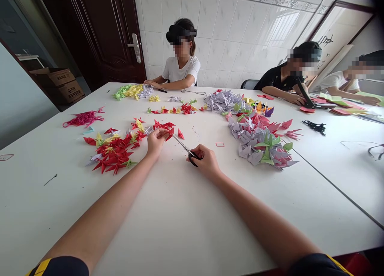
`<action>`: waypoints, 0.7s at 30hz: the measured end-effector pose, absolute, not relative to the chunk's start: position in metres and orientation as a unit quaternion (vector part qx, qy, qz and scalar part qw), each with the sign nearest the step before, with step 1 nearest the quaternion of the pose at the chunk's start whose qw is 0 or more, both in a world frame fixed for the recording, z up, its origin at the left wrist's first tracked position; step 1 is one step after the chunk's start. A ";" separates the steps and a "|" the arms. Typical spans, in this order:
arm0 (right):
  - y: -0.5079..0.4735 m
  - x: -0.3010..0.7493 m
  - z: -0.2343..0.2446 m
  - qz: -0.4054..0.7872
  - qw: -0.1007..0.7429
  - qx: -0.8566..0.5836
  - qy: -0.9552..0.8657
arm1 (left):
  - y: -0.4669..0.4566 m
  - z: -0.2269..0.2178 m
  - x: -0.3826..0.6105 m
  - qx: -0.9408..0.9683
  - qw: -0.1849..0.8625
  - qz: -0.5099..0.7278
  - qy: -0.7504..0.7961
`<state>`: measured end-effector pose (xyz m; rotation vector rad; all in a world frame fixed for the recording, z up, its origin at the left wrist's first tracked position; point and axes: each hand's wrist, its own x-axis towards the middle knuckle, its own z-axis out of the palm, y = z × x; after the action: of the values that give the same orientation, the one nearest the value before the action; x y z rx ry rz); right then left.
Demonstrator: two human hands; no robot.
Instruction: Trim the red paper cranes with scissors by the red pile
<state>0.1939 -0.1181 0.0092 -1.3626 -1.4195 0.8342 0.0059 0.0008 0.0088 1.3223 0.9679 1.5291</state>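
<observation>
Pinched in the fingers of my left hand (pixel 157 141) is a red paper crane (pixel 170 134). My right hand (pixel 205 159) is closed around the black handles of a pair of scissors (pixel 183 145). The tips of the blades reach the crane; whether they touch the paper I cannot tell. One small red paper piece (pixel 180 134) lies just right of the crane. Left of my left hand spreads a pile of folded cranes (pixel 117 152), mostly red with some yellow, green and white.
A larger heap of lilac, pink and green cranes (pixel 258 136) lies to the right. A pink tangle of cord (pixel 84 118) is at the left, black cords (pixel 314 127) at the right. Several people sit around the white table (pixel 186 220); one works a paper cutter (pixel 312 102).
</observation>
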 end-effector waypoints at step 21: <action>-0.121 0.193 0.015 0.295 0.457 -0.575 -0.611 | 0.000 0.009 0.006 0.542 0.430 0.610 0.387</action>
<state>0.1934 -0.1208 0.0147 -1.4179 -1.5065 0.7262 0.0059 -0.0001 0.0089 1.3519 0.9654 1.5226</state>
